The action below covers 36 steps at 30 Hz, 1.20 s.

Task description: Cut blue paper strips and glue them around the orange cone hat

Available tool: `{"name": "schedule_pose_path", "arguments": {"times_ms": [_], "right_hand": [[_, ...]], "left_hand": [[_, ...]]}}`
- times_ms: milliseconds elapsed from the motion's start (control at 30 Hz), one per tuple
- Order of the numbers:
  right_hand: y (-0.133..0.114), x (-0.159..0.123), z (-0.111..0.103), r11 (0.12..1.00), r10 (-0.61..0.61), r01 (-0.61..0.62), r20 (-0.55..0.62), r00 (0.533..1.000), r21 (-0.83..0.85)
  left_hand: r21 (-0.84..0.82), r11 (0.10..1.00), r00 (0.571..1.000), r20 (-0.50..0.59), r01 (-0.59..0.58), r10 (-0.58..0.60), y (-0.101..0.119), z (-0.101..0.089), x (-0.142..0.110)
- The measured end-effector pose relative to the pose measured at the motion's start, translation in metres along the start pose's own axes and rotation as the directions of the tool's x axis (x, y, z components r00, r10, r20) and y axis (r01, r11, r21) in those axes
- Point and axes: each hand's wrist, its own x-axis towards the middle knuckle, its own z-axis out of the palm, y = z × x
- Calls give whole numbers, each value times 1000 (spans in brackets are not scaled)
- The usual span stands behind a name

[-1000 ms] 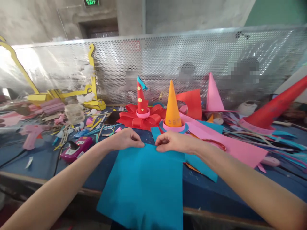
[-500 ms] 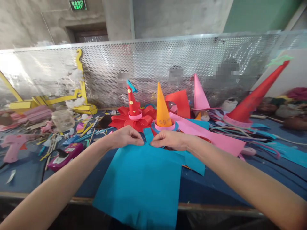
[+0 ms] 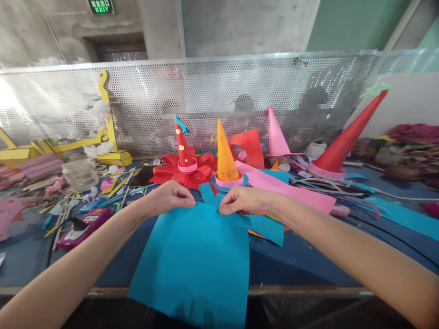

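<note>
A large sheet of blue paper (image 3: 192,256) hangs before me, its lower edge over the table's front. My left hand (image 3: 173,198) pinches its upper edge, thumb against fingers. My right hand (image 3: 243,201) is closed at the upper right part of the sheet, fingertips pressed together on the paper. Between and beyond the hands, a blue strip (image 3: 206,193) sticks up. Just past them stands an orange paper cone hat (image 3: 227,157) with a pink band and blue brim. Left of it is a red dotted cone hat (image 3: 181,146) on red loops.
A pink cone (image 3: 277,137) and a tilted red cone hat (image 3: 350,135) stand to the right. A purple power strip (image 3: 84,228), a pink glue gun (image 3: 12,214) and a clear jar (image 3: 79,176) lie left among scraps. A perforated metal screen (image 3: 144,100) runs along the back.
My hands have moved slightly apart along the sheet's upper edge, the right one a little lower. The whole view has shifted, so background things appear further left.
</note>
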Motion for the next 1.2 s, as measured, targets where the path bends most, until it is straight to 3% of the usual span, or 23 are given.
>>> {"name": "schedule_pose_path", "arguments": {"times_ms": [267, 467, 633, 767, 900, 1200], "right_hand": [[0, -11, 7, 994, -40, 25, -139, 989, -103], [7, -21, 0, 995, -26, 20, -62, 998, -96], [9, -24, 5, 984, -74, 43, -177, 981, -171], [16, -29, 3, 980, -95, 48, -241, 966, -192], [21, -36, 0, 976, -109, 54, -257, 960, -209], [30, -37, 6, 982, -109, 57, -295, 949, -179]], "left_hand": [[76, 997, 999, -41, 17, -14, -5, 1, -4], [78, 997, 999, -53, 2, 2, -8, -1, -7], [81, 997, 1000, -30, 6, -4, -6, -3, -7], [4, 999, 999, 11, 52, -52, -9, -13, -9], [-136, 980, 986, -61, 148, -158, -20, -19, -12], [-321, 942, 967, -192, 97, -165, -21, -1, -17]]}}
